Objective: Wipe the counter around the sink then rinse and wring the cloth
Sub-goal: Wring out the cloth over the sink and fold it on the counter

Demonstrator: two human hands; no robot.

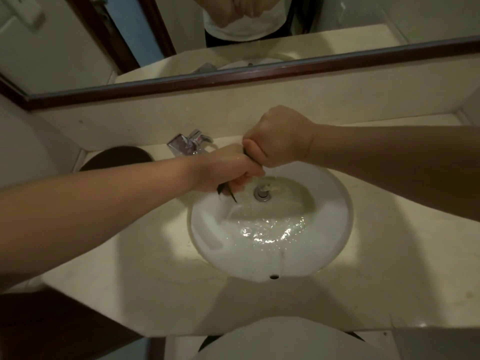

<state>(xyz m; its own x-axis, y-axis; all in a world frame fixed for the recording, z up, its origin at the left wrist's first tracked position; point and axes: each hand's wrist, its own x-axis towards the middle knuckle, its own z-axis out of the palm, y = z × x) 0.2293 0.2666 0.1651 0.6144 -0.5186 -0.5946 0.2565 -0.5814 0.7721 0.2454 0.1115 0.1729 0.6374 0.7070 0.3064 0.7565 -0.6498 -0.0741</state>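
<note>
Both fists, left hand (228, 170) and right hand (279, 137), have fingers clamped on the dark cloth (228, 194) over the sink (337, 203); counter-twisting hard, low over the basin, should spare the desk (155, 268) drips.

The counter (135, 258) is cream-beige with faint darker specks and mottling. The sink (335, 203) is white; the water in it shows a pale greenish tint with bright white glints. The drain fitting (262, 194) is silver. The faucet (188, 144) at the back edge of the counter is polished chrome with reddish reflections. The cloth (225, 192) shows only as a dark, near-black strip. The mirror frame (233, 77) is dark reddish-brown. A dark brown round patch (117, 158) sits at the counter's back left corner.
</note>
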